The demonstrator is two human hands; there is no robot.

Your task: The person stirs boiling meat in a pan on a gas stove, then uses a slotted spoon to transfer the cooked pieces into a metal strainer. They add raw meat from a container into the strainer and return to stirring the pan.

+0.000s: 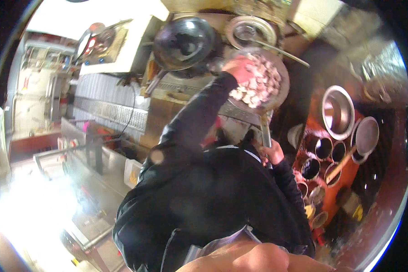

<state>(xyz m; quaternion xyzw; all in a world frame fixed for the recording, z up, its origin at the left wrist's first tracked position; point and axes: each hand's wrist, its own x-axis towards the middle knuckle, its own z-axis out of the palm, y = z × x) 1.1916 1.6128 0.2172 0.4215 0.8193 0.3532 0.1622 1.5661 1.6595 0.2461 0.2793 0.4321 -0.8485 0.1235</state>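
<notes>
My left hand, reddish and blurred, reaches over the left side of a wide round pan at the top centre. It is against a heap of pale, chopped pieces that look like meat; its fingers are not distinct. The pan's long metal handle points down toward my body, and my right hand is closed around its end. Left of the pan, a large dark wok rests on the stove. Behind the pan, a metal basin has a long-handled ladle lying across it.
At right, an orange surface bears a deep metal pot, several round containers and a wooden-handled strainer or ladle. A metal table and a clear plastic tub stand at left. Another burner with a pan is at upper left.
</notes>
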